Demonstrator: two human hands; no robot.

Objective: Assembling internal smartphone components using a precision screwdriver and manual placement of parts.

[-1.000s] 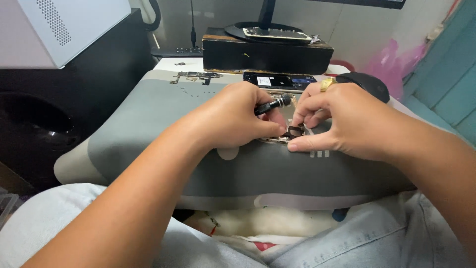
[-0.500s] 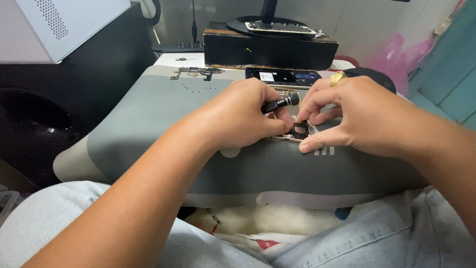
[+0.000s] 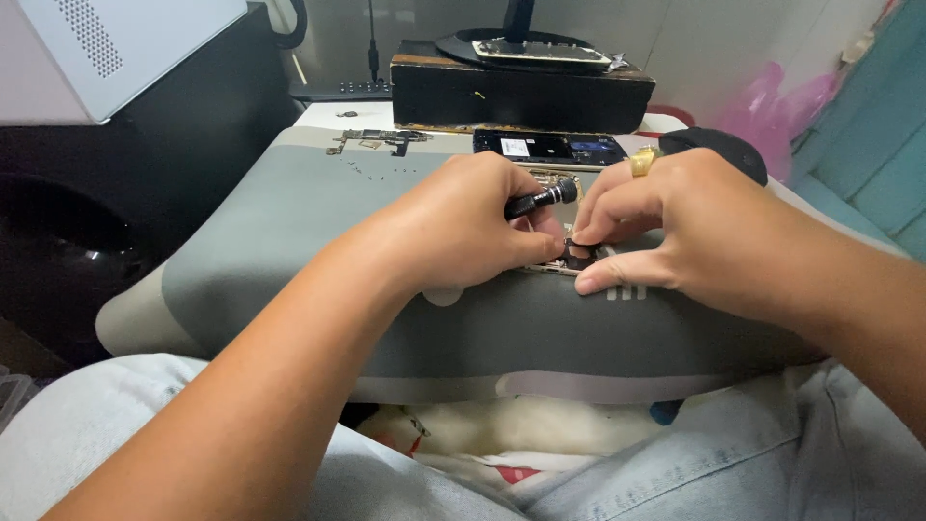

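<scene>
My left hand (image 3: pixel 453 232) is closed around a small black screwdriver (image 3: pixel 540 200), whose metal end sticks out between thumb and finger. My right hand (image 3: pixel 694 232), with a gold ring (image 3: pixel 643 162) on one finger, pinches a small black part (image 3: pixel 579 256) against an opened phone body (image 3: pixel 545 271). Both hands cover most of that phone. Everything rests on a grey work mat (image 3: pixel 289 222) across my lap.
Loose circuit strips (image 3: pixel 376 140) and a dark phone panel (image 3: pixel 550 148) lie at the mat's far edge. Behind them stands a black box (image 3: pixel 521 92) with another phone (image 3: pixel 540 53) on top. A pink bag (image 3: pixel 772 106) is at the right, a white case (image 3: pixel 116 48) at the upper left.
Both hands stay on the phone. The screwdriver's free end has tipped slightly upward and my right fingers have shifted a little on the black part.
</scene>
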